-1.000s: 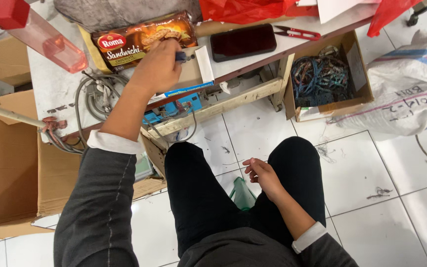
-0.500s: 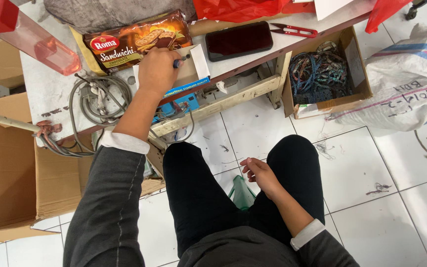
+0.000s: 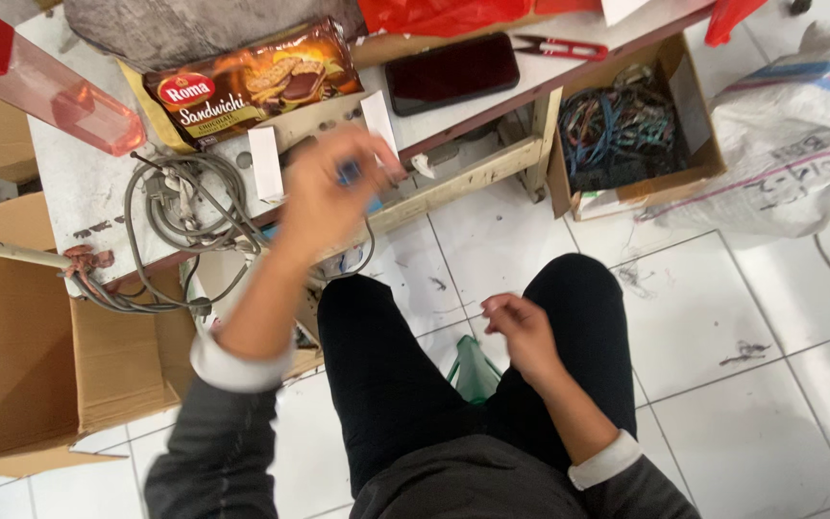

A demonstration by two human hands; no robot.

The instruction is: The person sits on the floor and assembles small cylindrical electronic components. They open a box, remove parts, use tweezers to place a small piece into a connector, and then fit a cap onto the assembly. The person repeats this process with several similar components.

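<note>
Seated over a white tiled floor, a person raises the left hand (image 3: 324, 192) at about eleven o'clock from the lap, just off the edge of a cluttered white table (image 3: 88, 187) — the fingers curl loosely around a small blue object (image 3: 350, 173), though motion blur hides how firm the pinch is. The right hand (image 3: 521, 327) hovers over the right knee at centre frame, fingers half-curled and, as far as can be seen, holding nothing. At twelve o'clock lie a brown biscuit packet (image 3: 256, 82) and a dark phone (image 3: 451, 72); at ten o'clock a coil of grey cable (image 3: 180, 207) spills off the table edge. A cardboard box of tangled wires (image 3: 626, 125) sits at two o'clock. Handling so small a piece would seem to call for a steady fingertip pinch and a slow wrist — kept clear of the cable loops.
</note>
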